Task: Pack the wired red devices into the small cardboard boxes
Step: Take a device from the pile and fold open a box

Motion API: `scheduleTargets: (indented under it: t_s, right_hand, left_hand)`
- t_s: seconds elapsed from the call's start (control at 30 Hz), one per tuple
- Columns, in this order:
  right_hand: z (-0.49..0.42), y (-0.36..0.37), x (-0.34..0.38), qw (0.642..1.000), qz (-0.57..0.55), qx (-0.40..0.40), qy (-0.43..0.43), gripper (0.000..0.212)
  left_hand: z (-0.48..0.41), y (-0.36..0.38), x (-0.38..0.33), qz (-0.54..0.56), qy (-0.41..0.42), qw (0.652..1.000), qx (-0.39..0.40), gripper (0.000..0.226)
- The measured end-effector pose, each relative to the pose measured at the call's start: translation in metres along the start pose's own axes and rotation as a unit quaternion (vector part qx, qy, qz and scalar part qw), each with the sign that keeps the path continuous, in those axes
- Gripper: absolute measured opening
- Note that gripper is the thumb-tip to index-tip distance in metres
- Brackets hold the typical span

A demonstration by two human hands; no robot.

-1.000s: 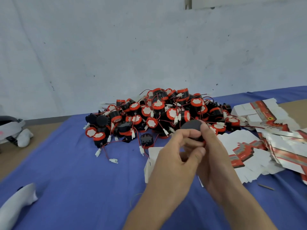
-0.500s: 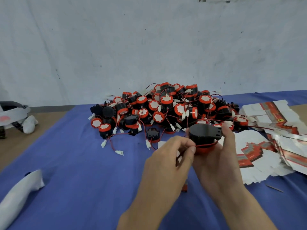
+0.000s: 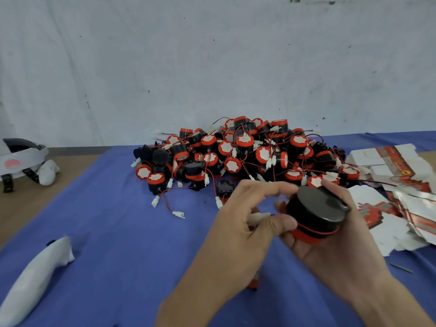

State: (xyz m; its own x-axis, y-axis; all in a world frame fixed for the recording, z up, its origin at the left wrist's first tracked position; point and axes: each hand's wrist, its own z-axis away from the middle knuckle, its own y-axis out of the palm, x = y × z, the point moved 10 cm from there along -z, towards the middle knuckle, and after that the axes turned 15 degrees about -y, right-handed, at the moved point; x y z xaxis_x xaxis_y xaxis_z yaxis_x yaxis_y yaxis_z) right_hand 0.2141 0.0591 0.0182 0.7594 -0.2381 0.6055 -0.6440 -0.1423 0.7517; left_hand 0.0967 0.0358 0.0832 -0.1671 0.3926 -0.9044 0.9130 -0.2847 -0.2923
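My right hand grips a black round device with a red base, black side up, with its thin red wire wound round the body. My left hand is beside it and pinches the wire's white plug between thumb and fingers. Behind the hands lies a big pile of the same red and black wired devices on the blue cloth. Flat unfolded white and red cardboard boxes are heaped at the right. A box lies partly hidden under my left forearm.
The blue cloth covers a brown table. A white padded object lies at the front left. A white headset with black straps sits at the far left. A white wall stands behind the pile.
The device has turned in my right hand and the red wire now circles its body. My left hand has shifted left, holding the white plug. The view has tilted down slightly.
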Motion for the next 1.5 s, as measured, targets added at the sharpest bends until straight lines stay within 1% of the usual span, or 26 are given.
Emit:
scheduleTargets:
  t_s: [0.07,0.13,0.23,0.3,0.37,0.43,0.5,0.53,0.6,0.67,0.7,0.73,0.77,0.8,0.83,0.9,0.93,0.97,1.03,1.1,1.2,1.27,1.3,1.4,1.43,1.5]
  right_hand:
    - [0.002,0.001,0.001,1.000,0.019,0.012,0.015,0.038]
    - [0.007,0.006,-0.006,0.997,0.034,0.039,0.049,0.036]
    - [0.012,0.011,-0.013,0.993,0.071,0.065,0.071,0.043]
    - [0.016,0.015,-0.017,0.989,0.093,0.078,0.080,0.055]
    - [0.016,0.024,-0.016,0.985,0.132,0.094,0.062,0.059]
    - [0.008,0.022,-0.017,0.974,0.207,0.081,0.037,0.056]
    - [0.001,0.008,-0.014,0.942,0.332,0.041,0.019,0.040]
    - [-0.002,0.002,-0.008,0.920,0.390,0.027,-0.012,0.032]
    - [-0.001,0.003,0.013,0.888,0.445,0.008,-0.119,0.031]
    - [0.008,0.001,0.029,0.854,0.483,-0.014,-0.196,0.029]
    - [0.012,0.000,0.033,0.836,0.506,-0.014,-0.213,0.026]
    - [0.012,-0.003,0.032,0.825,0.526,-0.004,-0.208,0.020]
    - [0.011,-0.007,0.025,0.822,0.540,0.013,-0.179,0.021]
    - [0.009,-0.012,0.014,0.823,0.550,0.036,-0.138,0.035]
    - [0.009,-0.017,0.000,0.821,0.559,0.064,-0.094,0.053]
    - [0.011,-0.022,-0.030,0.809,0.572,0.134,-0.025,0.088]
    - [0.014,-0.022,-0.044,0.808,0.565,0.167,0.002,0.097]
    - [0.017,-0.020,-0.055,0.812,0.550,0.194,0.018,0.098]
    - [0.019,-0.014,-0.063,0.810,0.539,0.232,0.011,0.081]
    - [0.020,-0.010,-0.063,0.798,0.557,0.232,-0.008,0.071]
    - [0.020,-0.008,-0.063,0.794,0.563,0.229,-0.029,0.067]
    - [0.020,-0.013,-0.067,0.787,0.576,0.222,-0.020,0.067]
    - [0.020,-0.017,-0.068,0.782,0.586,0.214,-0.012,0.068]
    - [0.019,-0.023,-0.069,0.775,0.598,0.205,-0.001,0.068]
    - [0.020,-0.024,-0.069,0.774,0.599,0.206,0.002,0.069]
    - [0.021,-0.024,-0.069,0.767,0.606,0.209,0.005,0.069]
  left_hand:
    - [0.002,0.004,-0.006,0.008,0.012,1.000,0.023,0.040]
    - [0.003,0.009,-0.007,0.028,-0.001,0.998,0.053,0.033]
    - [0.004,0.006,-0.003,0.083,-0.044,0.993,0.077,0.018]
    - [0.002,-0.002,0.002,0.138,-0.068,0.985,0.075,0.010]
    - [0.001,-0.009,0.009,0.172,-0.090,0.979,0.066,0.017]
    - [0.001,-0.012,0.015,0.210,-0.107,0.969,0.067,0.018]
    - [0.000,-0.015,0.021,0.264,-0.124,0.954,0.064,0.018]
    - [-0.001,-0.018,0.026,0.287,-0.134,0.947,0.054,0.018]
    - [-0.003,-0.026,0.036,0.326,-0.160,0.932,0.028,0.015]
    - [-0.003,-0.039,0.049,0.340,-0.197,0.920,-0.006,0.017]
    - [-0.002,-0.046,0.057,0.338,-0.219,0.915,-0.022,0.019]
    - [0.000,-0.054,0.064,0.332,-0.243,0.911,-0.036,0.019]
    - [0.003,-0.060,0.070,0.320,-0.266,0.908,-0.045,0.018]
    - [0.006,-0.066,0.076,0.300,-0.287,0.908,-0.049,0.015]
    - [0.009,-0.069,0.080,0.272,-0.303,0.912,-0.050,0.013]
    - [0.013,-0.074,0.085,0.189,-0.320,0.927,-0.055,0.017]
    - [0.014,-0.076,0.086,0.141,-0.323,0.934,-0.060,0.017]
    - [0.015,-0.075,0.087,0.093,-0.326,0.939,-0.062,0.018]
    - [0.015,-0.070,0.088,0.018,-0.331,0.941,-0.064,0.019]
    - [0.014,-0.062,0.091,-0.025,-0.342,0.937,-0.072,0.019]
    - [0.011,-0.054,0.096,-0.108,-0.349,0.926,-0.097,0.018]
    - [0.009,-0.050,0.098,-0.190,-0.344,0.912,-0.119,0.019]
    - [0.009,-0.050,0.097,-0.253,-0.335,0.898,-0.133,0.019]
    - [0.007,-0.046,0.085,-0.448,-0.281,0.832,-0.168,0.013]
    - [0.008,-0.042,0.081,-0.491,-0.274,0.810,-0.164,0.009]
    - [0.010,-0.033,0.081,-0.552,-0.283,0.772,-0.139,0.017]
